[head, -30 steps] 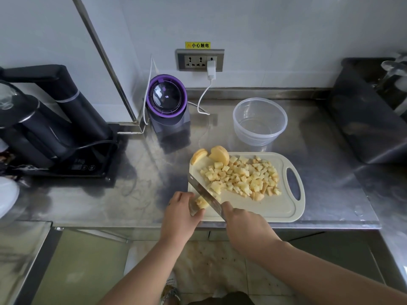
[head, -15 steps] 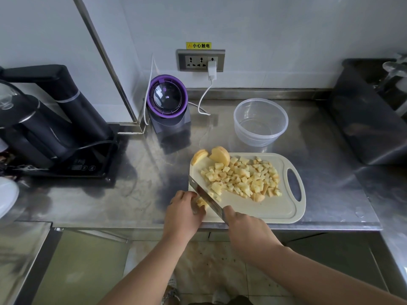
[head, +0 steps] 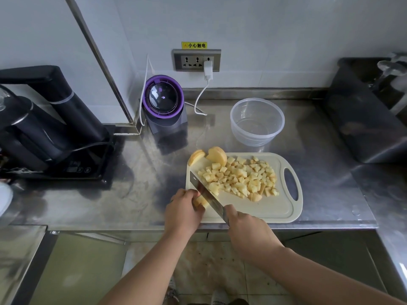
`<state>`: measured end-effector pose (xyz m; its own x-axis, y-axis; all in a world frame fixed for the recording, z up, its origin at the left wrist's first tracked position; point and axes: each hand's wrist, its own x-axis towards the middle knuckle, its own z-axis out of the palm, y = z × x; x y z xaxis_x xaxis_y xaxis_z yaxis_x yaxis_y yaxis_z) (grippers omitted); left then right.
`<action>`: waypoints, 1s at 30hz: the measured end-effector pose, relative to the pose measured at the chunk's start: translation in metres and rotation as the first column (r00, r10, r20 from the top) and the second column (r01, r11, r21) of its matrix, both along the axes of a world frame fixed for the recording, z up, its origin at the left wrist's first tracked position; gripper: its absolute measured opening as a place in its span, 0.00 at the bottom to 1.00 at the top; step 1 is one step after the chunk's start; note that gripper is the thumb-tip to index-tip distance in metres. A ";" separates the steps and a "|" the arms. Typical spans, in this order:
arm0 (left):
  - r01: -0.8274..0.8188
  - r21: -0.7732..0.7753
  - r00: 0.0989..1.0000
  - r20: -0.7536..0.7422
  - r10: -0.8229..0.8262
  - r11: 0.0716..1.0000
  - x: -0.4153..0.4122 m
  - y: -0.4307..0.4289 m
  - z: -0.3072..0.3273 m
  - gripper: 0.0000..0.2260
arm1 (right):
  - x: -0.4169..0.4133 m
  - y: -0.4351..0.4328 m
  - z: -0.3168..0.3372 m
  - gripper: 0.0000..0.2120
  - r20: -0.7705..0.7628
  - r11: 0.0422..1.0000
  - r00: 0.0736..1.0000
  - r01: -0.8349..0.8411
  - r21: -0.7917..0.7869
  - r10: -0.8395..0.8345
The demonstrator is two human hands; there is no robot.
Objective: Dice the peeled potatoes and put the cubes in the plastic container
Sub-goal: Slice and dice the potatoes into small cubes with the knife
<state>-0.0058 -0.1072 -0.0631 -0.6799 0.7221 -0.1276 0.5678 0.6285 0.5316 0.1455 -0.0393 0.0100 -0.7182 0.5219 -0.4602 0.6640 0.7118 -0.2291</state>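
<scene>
We see the left hand (head: 184,211) curled over a small potato piece (head: 200,201) at the near left corner of the cutting board (head: 264,210), pinching it down. The right hand (head: 248,231) is closed around the handle of the knife (head: 207,194). The blade runs diagonally, tip towards the far left, just beside the left fingers. We judge the piece firm, light and slippery, so it is best held from the top with fingertips tucked back. Its long axis is hidden. The cubes (head: 242,177) lie piled mid-board, and the plastic container (head: 256,135) stands behind on the surface (head: 319,172), with no cubes inside
</scene>
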 end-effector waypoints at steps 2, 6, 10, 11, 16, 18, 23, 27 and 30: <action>0.026 -0.032 0.999 -0.019 -0.027 0.999 0.000 0.004 0.003 0.15 | 0.001 0.002 0.000 0.19 -0.003 1.000 1.000 0.024 -0.006 -0.024; 0.040 -0.044 0.999 -0.016 -0.041 0.998 -0.001 0.012 0.008 0.13 | 0.001 0.007 0.001 0.19 -0.017 0.998 0.998 0.055 -0.015 -0.056; 0.042 -0.019 0.999 -0.019 -0.042 0.999 0.001 0.017 0.009 0.10 | 0.003 0.008 0.003 0.19 -0.023 0.998 0.998 0.061 -0.005 -0.061; 0.040 -0.011 0.999 -0.016 -0.040 0.999 0.001 0.018 0.009 0.10 | 0.004 0.008 0.004 0.18 -0.023 0.998 0.998 0.060 -0.002 -0.060; -0.012 0.001 0.999 0.052 0.012 1.000 -0.003 0.007 0.007 0.14 | 0.004 0.008 0.005 0.19 -0.006 0.999 0.999 0.043 0.002 -0.043; -0.037 0.016 0.994 0.099 0.036 0.999 -0.004 -0.003 0.006 0.14 | 0.003 0.005 0.005 0.18 0.000 1.000 1.000 0.026 -0.011 -0.026; -0.010 0.027 0.986 0.169 0.005 1.000 -0.001 -0.013 0.001 0.20 | -0.001 -0.005 0.004 0.15 0.014 0.999 1.000 -0.025 -0.028 0.026; -0.007 0.010 0.987 0.159 0.005 1.000 0.000 -0.011 -0.001 0.20 | -0.005 -0.007 0.003 0.16 0.033 0.999 0.999 -0.028 -0.032 0.029; -0.036 0.006 0.989 0.141 0.035 0.999 -0.001 -0.009 -0.002 0.14 | -0.006 -0.009 0.003 0.16 0.042 0.999 0.998 -0.036 -0.035 0.038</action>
<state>-0.0064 -0.1159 -0.0646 -0.6807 0.6995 -0.2177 0.4644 0.6419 0.6101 0.1395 -0.0481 0.0132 -0.7160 0.4784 -0.5084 0.6470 0.7282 -0.2259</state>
